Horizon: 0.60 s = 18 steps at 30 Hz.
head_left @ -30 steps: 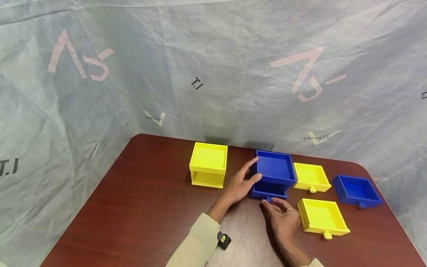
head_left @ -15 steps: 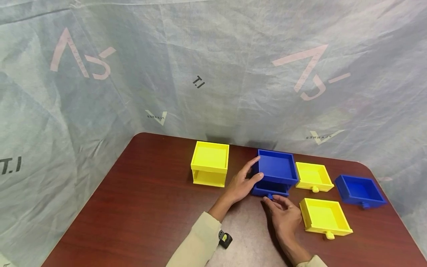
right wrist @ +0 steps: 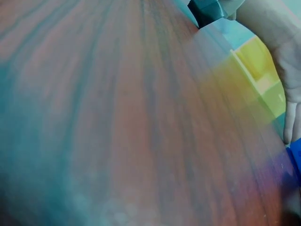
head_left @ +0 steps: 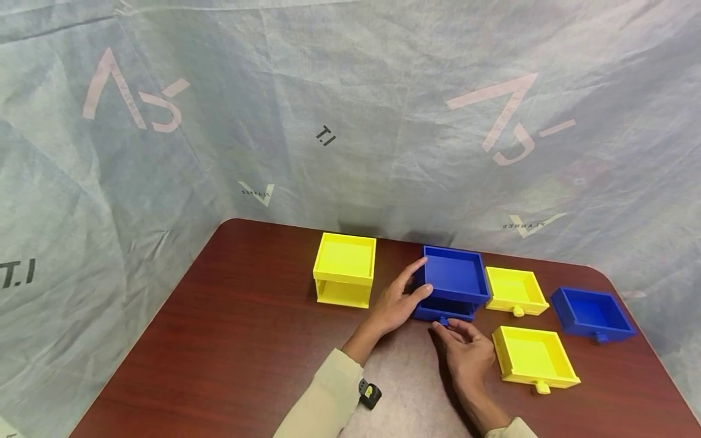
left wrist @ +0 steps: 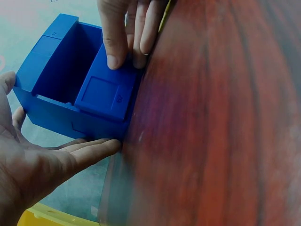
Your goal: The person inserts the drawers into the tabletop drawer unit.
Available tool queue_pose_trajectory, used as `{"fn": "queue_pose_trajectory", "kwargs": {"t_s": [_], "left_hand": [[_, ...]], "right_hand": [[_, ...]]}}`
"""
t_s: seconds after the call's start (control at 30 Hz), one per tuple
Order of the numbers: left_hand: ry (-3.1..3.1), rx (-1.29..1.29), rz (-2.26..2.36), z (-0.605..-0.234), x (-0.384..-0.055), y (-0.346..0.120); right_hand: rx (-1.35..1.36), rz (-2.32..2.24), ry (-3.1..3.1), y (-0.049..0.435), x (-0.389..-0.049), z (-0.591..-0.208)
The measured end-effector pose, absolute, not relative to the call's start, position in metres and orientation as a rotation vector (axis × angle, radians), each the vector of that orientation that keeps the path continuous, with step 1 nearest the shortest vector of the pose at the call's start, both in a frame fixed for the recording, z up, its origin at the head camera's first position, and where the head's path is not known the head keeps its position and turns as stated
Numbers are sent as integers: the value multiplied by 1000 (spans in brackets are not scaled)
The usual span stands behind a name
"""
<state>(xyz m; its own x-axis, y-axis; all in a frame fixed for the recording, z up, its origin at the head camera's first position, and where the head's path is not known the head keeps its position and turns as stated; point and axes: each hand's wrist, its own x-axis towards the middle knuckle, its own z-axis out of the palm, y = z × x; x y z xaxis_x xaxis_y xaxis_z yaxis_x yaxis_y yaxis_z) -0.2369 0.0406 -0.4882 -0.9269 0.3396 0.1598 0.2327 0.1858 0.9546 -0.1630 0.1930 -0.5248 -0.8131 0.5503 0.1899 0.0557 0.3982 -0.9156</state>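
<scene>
A blue two-slot cabinet [head_left: 453, 272] with a recessed top stands near the table's back edge. Its upper slot gapes dark in the left wrist view, and a blue drawer [left wrist: 106, 89] fills the lower slot. My left hand [head_left: 398, 302] lies against the cabinet's left side, thumb and index finger at the top rim, other fingers stretched down the side. Low in front, my right hand [head_left: 468, 353] pinches the drawer's small blue knob [head_left: 443, 322] between thumb and fingers. The fingertips partly cover the knob. Only the edge of that hand's fingers shows in the right wrist view.
Left of the cabinet stands a yellow cabinet [head_left: 345, 258] with an open front. To the right lie two yellow drawers, one rear [head_left: 515, 287] and one front [head_left: 533, 354], and a blue drawer [head_left: 593, 310]. A grey printed sheet [head_left: 350, 121] hangs behind the table [head_left: 219, 340].
The lower blue drawer has slid slightly further into the cabinet, the right hand moving with it. The left hand keeps its place. The head view has shifted a little.
</scene>
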Motion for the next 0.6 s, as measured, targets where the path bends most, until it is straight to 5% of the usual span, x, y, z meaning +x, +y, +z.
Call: {"fn": "queue_pose_trajectory", "kwargs": {"t_s": [0.6], "left_hand": [[2362, 562, 1874, -488, -234, 41]], "right_hand": [[-531, 1395, -2193, 192, -167, -526]]}}
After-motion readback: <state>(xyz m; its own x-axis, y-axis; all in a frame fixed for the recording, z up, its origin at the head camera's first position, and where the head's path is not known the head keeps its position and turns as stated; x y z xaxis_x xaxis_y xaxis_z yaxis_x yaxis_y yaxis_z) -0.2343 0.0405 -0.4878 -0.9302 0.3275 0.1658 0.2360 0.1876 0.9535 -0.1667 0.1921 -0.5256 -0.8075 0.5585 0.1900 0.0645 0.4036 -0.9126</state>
